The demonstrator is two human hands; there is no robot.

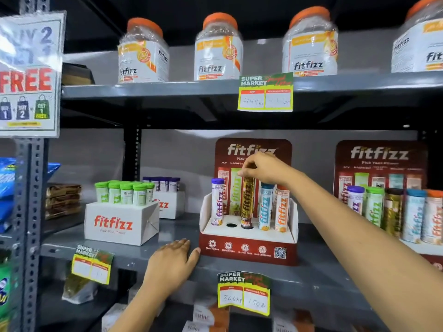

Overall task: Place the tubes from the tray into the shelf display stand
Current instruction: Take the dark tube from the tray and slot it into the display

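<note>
A: What does the right hand [265, 167] hold, at centre frame?

B: Its fingers [244, 172] pinch the cap of the gold tube [247, 203], which stands upright with its base in the third hole of the stand [249, 245]. The right arm crosses the frame from lower right.

A: How is the stand filled?

B: From left to right: a purple-capped tube [217, 202], an empty hole [231, 225], the gold tube, a blue tube [265, 207] and an orange tube [281, 209]. All stand upright in front of the red backing card.

A: And the left hand [171, 262]?

B: It lies palm down on the grey shelf [323, 276], lower centre, fingers extended and held together, the fingertips touching or just beside the stand's lower left corner; it grips nothing.

A: Where is the supply of tubes?

B: At centre left, a white tray [119, 224] holds green-capped tubes [124, 192]. Behind it, a second tray [169, 204] holds purple-capped tubes [163, 183].

A: What else appears?

B: A full second stand [383, 200] at the right edge, orange-lidded jars [218, 47] on the upper shelf, and yellow price tags [244, 293] on the shelf edges.
</note>
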